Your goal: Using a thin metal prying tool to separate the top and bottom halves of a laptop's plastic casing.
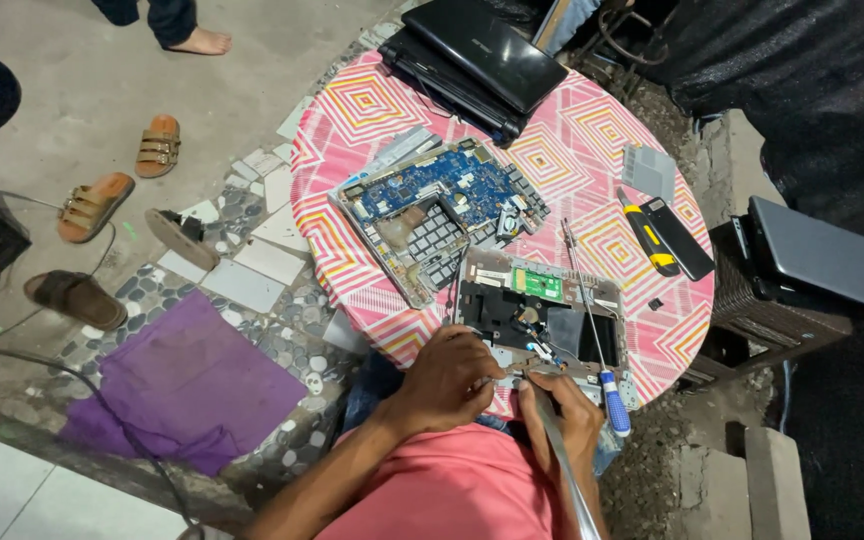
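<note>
1. An opened laptop base (pixel 542 315) is laid at the near edge of the round table (pixel 352 110); a green circuit card (pixel 537 284) and loose wires are seen inside it.
2. The left hand (pixel 449 380) is curled together, fingertips pressed on the base's near rim.
3. The right hand (pixel 572 415) is clamped on a slim metal tool (pixel 560 462), touching the same rim.
4. A blue-handled screwdriver (pixel 597 345) is laid across the base's right side.
5. A blue motherboard (pixel 447 200) is set just beyond the base.

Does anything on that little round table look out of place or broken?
Nothing looks spilled. A laptop lies taken apart: its blue circuit board sits bare beside the open casing under both hands, and a long screwdriver lies across that casing.
</note>
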